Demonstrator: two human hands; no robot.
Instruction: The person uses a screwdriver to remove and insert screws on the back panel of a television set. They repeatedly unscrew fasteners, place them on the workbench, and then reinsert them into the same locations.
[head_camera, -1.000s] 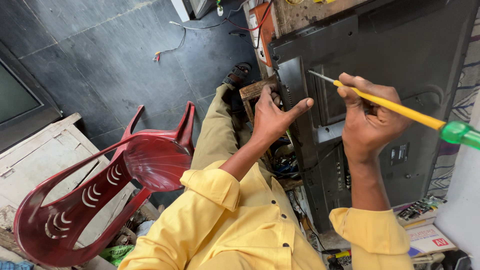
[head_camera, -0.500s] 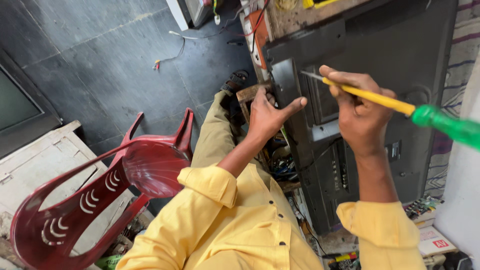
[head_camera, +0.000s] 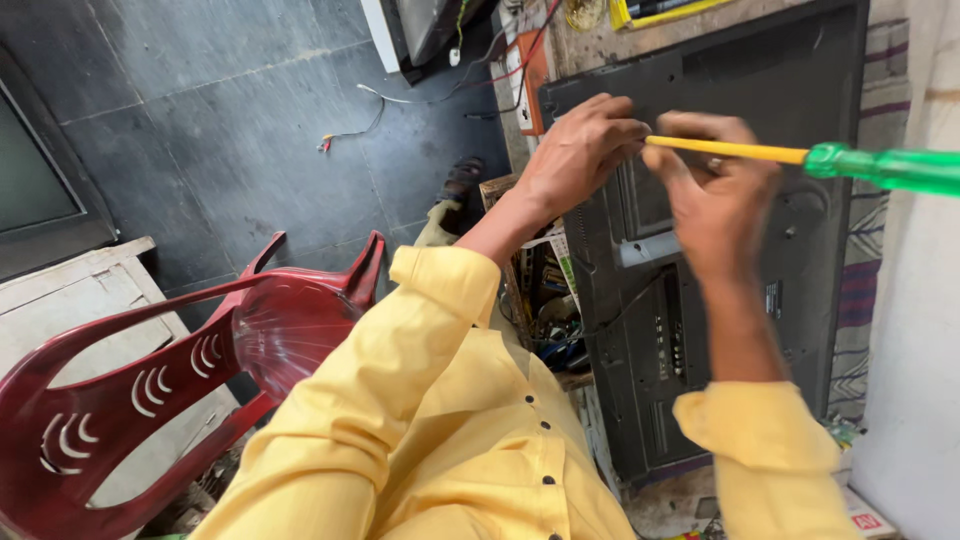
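right hand (head_camera: 715, 195) wrapped round the screwdriver (head_camera: 800, 158) shaft, tip out over the TV back (head_camera: 720, 300) | left hand (head_camera: 580, 150) fingers pinched at the tip | red chair (head_camera: 200, 370) off left

My right hand (head_camera: 715, 195) grips a screwdriver (head_camera: 800, 157) with a yellow shaft and green handle, while my left hand (head_camera: 580, 150) pinches at its tip against the black television back panel (head_camera: 740, 300). A red plastic chair (head_camera: 150, 380) stands beside my yellow sleeve.
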